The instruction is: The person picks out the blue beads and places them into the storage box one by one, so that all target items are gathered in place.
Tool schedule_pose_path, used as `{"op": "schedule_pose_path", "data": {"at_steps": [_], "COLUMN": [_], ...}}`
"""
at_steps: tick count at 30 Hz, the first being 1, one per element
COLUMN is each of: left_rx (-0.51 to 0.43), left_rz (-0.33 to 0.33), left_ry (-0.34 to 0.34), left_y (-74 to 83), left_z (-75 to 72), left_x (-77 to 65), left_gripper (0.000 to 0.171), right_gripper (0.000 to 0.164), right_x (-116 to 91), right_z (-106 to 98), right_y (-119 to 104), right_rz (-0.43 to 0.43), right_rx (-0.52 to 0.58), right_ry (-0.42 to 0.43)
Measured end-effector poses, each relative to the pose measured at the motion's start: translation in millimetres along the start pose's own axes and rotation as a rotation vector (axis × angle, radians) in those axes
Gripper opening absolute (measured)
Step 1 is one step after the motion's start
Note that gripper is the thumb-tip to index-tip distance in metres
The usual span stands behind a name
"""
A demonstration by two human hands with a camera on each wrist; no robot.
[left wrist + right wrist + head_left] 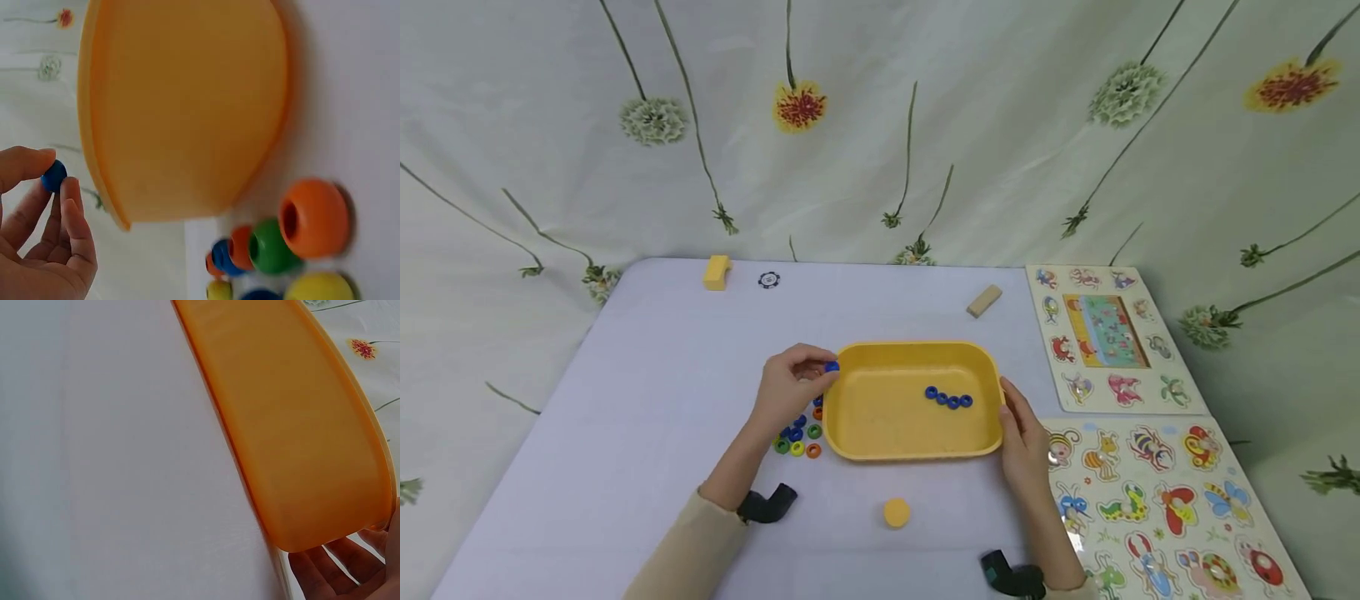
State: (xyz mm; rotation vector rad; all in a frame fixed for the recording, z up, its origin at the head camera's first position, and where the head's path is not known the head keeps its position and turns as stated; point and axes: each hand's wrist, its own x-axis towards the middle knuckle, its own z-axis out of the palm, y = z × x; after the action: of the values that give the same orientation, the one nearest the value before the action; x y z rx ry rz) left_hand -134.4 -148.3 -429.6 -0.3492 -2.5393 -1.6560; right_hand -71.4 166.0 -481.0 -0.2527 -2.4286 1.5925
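Between thumb and fingertips, my left hand (790, 387) pinches a blue bead (54, 176), raised near the left rim of a yellow tray (880, 454). Inside the tray, toward its right side, several blue beads (953, 402) sit in a short row. My right hand (1024, 437) holds the tray's right end, its fingers (312, 572) against the outer wall and the thumb near the rim. Loose beads in orange, green, yellow and blue, among them an orange bead (315, 217) and a green bead (273, 245), lie beside the tray's left end, partly hidden behind my left hand.
A yellow round piece (897, 512) lies in front of the tray. Toward the back are a yellow block (717, 272), a black-and-white chip (769, 280) and a wooden block (984, 301). Two picture puzzle boards, a sea-animal board (1052, 287) and an insect board (1217, 533), cover the right side.
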Motion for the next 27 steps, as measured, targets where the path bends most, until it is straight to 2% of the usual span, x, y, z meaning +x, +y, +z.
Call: {"op": "schedule_pose_path", "data": {"at_steps": [3,6,11,14,18,22,27], "left_rx": [-0.009,0.016,0.061,0.053,0.07,0.118,0.18], "left_rz": [0.015,0.014,-0.062,-0.109,-0.135,-0.14,-0.103], "left_ry": [-0.078,-0.154,-0.263,-0.308,-0.344,-0.39,-0.418], "left_y": [17.3,26.9,25.3,17.2,11.8,12.3,13.5], "left_z": [20.4,43.9,76.8,88.3,99.4,111.7,128.5], "left_x": [12.0,21.5,28.6,29.1,31.5,37.0,41.4], "left_gripper": [0.022,0.021,0.02,0.018,0.017,0.016,0.017], "right_gripper": [0.036,0.036,0.036,0.036,0.036,0.036,0.036], "right_x": [1,1,1,0,0,0,0], "right_z": [0,0,0,1,1,1,0], "right_y": [0,1,3,3,1,0,0], "right_rz": [-0.019,-0.029,-0.022,-0.018,-0.011,-0.014,-0.006], "right_rx": [0.011,0.016,0.025,0.026,0.02,0.017,0.014], "right_ry": [0.003,0.01,0.011,0.004,0.002,0.008,0.004]}}
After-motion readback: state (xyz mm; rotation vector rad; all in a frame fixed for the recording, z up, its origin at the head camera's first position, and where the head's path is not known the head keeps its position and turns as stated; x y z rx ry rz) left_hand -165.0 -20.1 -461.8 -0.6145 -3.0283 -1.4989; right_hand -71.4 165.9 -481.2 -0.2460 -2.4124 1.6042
